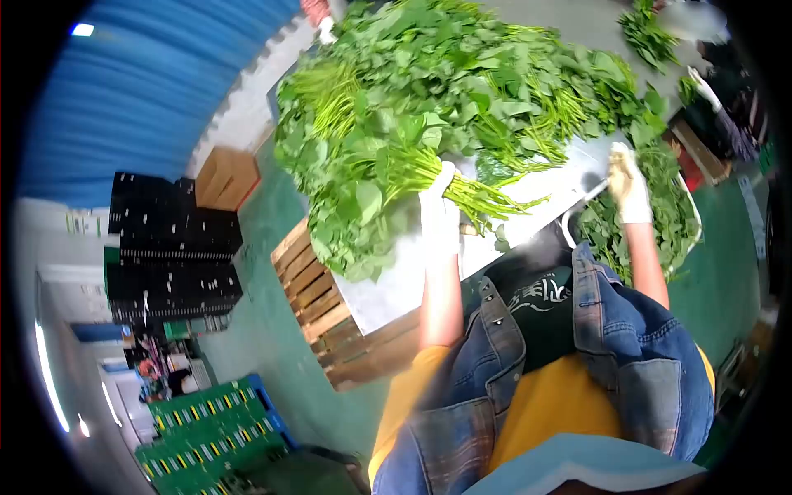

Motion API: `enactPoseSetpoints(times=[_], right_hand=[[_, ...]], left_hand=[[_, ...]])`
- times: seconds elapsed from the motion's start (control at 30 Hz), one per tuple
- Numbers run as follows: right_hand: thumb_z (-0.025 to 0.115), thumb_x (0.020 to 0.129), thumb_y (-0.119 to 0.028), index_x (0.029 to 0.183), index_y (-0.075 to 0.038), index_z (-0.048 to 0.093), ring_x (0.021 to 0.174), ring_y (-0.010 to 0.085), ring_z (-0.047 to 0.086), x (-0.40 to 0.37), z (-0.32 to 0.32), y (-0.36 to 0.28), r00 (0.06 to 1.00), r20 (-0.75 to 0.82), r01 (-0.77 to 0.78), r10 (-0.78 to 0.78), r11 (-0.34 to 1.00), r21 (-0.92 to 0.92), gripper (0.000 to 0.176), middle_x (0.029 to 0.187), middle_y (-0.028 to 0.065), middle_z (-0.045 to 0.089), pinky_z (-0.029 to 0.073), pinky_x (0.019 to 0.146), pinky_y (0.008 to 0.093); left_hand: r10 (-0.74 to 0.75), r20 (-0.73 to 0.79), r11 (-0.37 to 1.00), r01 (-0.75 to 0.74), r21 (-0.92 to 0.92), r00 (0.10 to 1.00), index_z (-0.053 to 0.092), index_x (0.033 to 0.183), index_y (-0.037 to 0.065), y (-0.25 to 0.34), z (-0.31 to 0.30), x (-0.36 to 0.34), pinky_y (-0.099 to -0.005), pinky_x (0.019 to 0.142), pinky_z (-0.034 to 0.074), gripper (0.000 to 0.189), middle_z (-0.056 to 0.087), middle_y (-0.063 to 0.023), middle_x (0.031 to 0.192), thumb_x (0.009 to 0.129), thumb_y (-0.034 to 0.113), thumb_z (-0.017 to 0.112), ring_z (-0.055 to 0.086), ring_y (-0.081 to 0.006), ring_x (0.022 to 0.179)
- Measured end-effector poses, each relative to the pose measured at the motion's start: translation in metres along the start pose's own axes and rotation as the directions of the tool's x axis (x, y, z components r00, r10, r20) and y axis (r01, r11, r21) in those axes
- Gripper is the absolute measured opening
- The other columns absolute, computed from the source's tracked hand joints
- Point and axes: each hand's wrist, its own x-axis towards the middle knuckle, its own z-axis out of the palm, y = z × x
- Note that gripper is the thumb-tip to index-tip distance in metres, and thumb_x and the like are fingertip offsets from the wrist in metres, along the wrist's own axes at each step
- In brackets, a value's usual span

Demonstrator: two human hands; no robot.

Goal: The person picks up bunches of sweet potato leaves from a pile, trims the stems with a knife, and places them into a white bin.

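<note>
My left hand, in a white glove, is wrapped round the stems of a bunch of leafy greens. The cut stem ends stick out to the right of it, over the white tabletop. My right hand, in a stained white glove, is at the table's right edge with its fingers drawn together; what it holds, if anything, I cannot make out. Below and beside it, more leafy greens fill a white-rimmed container. A large heap of the same greens covers the far part of the table.
A slatted wooden pallet is under the table's left side. Black crates, a cardboard box and green crates stand to the left. Other people's gloved hands show at the far side and the right.
</note>
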Motion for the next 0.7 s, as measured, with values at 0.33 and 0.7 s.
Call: enactPoseSetpoints(times=[0.33,0.7], right_hand=[[0.058,0.084,-0.047,0.14,-0.001,0.023,0.115,0.0228,0.05,-0.024,0.142,0.023,0.761,0.461,-0.105,0.456,0.788,-0.607,0.081,0.131,0.0168,0.046,0.037,0.098,0.0336],[0.073,0.073,-0.019,0.122,-0.001,0.049,0.1,0.015,0.054,-0.07,0.222,0.094,0.431,0.48,0.076,0.765,0.499,-0.863,0.058,0.11,0.0072,0.059,0.044,0.088,0.0293]], left_hand=[[-0.383,0.243,0.347,0.382,-0.856,0.891,0.053,0.105,0.0,0.058,0.009,-0.003,-0.0292,0.075,0.049,0.032,0.062,-0.0118,0.091,0.075,-0.003,0.065,0.06,-0.0188,0.081],[-0.454,-0.043,0.501,0.215,-0.838,0.89,0.059,0.09,0.003,0.066,-0.005,-0.023,-0.0253,0.059,0.046,0.017,0.058,-0.0018,0.08,0.075,0.002,0.068,0.056,-0.0115,0.066]])
